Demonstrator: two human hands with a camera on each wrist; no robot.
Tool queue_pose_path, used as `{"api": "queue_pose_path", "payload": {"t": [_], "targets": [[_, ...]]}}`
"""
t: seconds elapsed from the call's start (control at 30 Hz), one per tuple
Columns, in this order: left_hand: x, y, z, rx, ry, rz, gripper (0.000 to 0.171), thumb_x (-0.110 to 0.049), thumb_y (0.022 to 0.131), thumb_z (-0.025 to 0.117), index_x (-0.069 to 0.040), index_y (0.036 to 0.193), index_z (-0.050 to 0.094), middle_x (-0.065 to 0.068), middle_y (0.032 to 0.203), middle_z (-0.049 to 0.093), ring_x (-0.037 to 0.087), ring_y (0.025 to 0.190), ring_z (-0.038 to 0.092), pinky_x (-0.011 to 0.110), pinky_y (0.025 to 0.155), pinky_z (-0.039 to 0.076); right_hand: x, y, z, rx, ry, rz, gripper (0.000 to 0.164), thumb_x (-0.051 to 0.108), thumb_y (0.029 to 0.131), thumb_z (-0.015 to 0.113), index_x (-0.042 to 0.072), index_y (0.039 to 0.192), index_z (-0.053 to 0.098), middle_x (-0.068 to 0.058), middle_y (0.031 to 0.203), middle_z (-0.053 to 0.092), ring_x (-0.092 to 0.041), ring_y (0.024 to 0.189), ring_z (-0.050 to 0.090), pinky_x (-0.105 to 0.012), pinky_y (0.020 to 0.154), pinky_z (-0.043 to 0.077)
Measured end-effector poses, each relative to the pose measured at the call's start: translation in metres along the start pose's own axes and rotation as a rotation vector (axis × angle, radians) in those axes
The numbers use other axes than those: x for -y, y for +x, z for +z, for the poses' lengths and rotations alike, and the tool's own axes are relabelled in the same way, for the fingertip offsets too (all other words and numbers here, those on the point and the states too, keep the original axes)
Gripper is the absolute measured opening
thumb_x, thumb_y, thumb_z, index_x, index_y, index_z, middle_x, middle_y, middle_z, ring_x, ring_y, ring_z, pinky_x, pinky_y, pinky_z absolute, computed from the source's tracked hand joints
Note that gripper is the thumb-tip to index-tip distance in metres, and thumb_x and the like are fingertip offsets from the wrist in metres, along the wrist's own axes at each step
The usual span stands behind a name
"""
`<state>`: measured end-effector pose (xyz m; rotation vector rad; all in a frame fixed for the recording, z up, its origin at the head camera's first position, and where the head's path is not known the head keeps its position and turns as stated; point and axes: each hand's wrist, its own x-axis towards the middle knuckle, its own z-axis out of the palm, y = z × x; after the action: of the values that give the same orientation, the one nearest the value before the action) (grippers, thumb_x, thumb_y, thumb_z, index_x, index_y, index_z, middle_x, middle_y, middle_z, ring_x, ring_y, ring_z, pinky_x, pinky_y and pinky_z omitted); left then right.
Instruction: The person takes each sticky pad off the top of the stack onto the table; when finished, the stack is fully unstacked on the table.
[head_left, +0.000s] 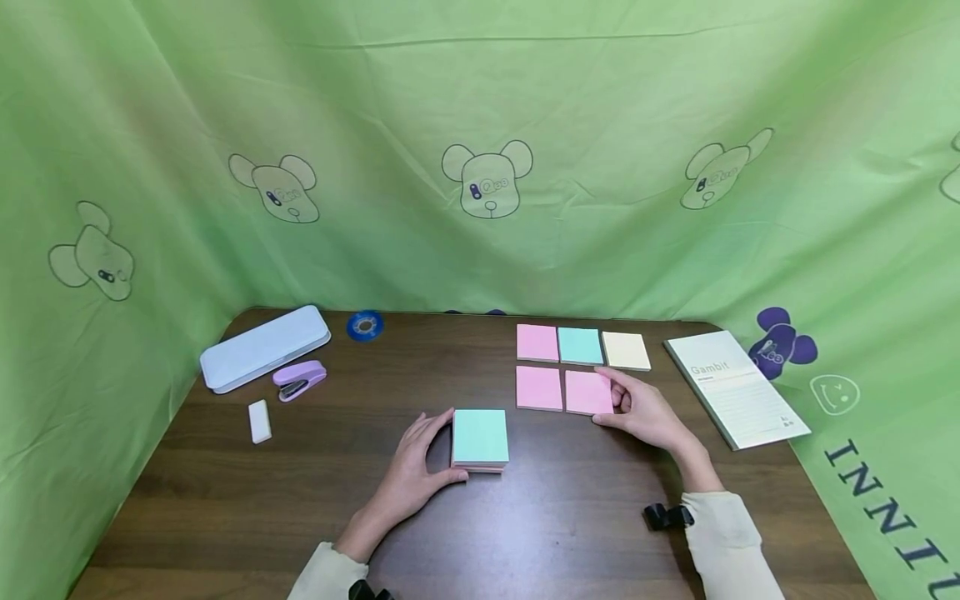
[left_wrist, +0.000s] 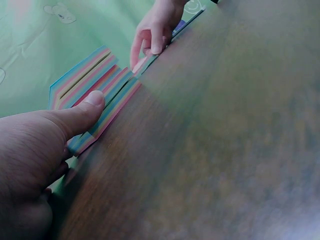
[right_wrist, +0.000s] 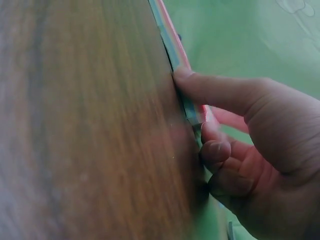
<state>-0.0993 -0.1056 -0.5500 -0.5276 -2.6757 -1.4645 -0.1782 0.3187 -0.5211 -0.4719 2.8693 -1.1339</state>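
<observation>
My left hand (head_left: 411, 473) grips a stack of sticky note pads (head_left: 480, 437) by its left side, thumb at the front edge and index finger at the back corner. The top pad is mint green; in the left wrist view the stack's sides show many coloured stripes. My right hand (head_left: 647, 412) holds a pink sticky note pad (head_left: 587, 392) between thumb and index finger, at the right end of the front row. Beside it lies another pink pad (head_left: 538, 388). Behind them is a row of a pink pad (head_left: 537, 342), a mint pad (head_left: 580, 346) and a cream pad (head_left: 626, 351).
On the brown table (head_left: 360, 408), a pale blue case (head_left: 265, 348), a purple stapler (head_left: 300, 380), a white eraser (head_left: 259, 422) and a blue tape roll (head_left: 376, 326) lie at the left. At the right lies a notebook (head_left: 738, 392). A green curtain (head_left: 390, 233) surrounds the table.
</observation>
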Motion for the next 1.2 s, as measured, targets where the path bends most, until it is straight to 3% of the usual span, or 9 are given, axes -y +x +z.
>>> {"api": "queue_pose_path", "payload": {"t": [0.37, 0.77, 1.2], "targets": [[0.000, -0.001, 0.001, 0.002, -0.004, -0.008, 0.094, -0.025, 0.083, 0.100, -0.007, 0.164, 0.054, 0.018, 0.155, 0.063, 0.052, 0.157, 0.041, 0.073, 0.130, 0.030, 0.002, 0.000, -0.001, -0.023, -0.065, 0.051, 0.077, 0.017, 0.082, 0.101, -0.002, 0.146, 0.062, -0.001, 0.089, 0.062, -0.006, 0.068, 0.050, -0.024, 0.065, 0.045], [0.001, -0.001, 0.000, -0.005, 0.005, 0.002, 0.094, -0.024, 0.084, 0.100, -0.007, 0.164, 0.054, 0.017, 0.154, 0.063, 0.049, 0.155, 0.044, 0.070, 0.130, 0.031, 0.002, 0.003, -0.001, 0.000, -0.062, 0.049, 0.081, 0.019, 0.086, 0.098, -0.002, 0.154, 0.059, -0.001, 0.089, 0.063, -0.006, 0.066, 0.048, -0.024, 0.063, 0.042], [0.002, -0.001, 0.001, -0.003, 0.012, 0.002, 0.095, -0.025, 0.083, 0.100, -0.007, 0.164, 0.053, 0.016, 0.155, 0.063, 0.047, 0.155, 0.046, 0.068, 0.132, 0.031, 0.015, 0.002, 0.000, -0.057, -0.074, -0.012, 0.079, 0.015, 0.082, 0.101, 0.002, 0.151, 0.064, -0.001, 0.087, 0.057, -0.009, 0.071, 0.049, -0.024, 0.066, 0.042]]}}
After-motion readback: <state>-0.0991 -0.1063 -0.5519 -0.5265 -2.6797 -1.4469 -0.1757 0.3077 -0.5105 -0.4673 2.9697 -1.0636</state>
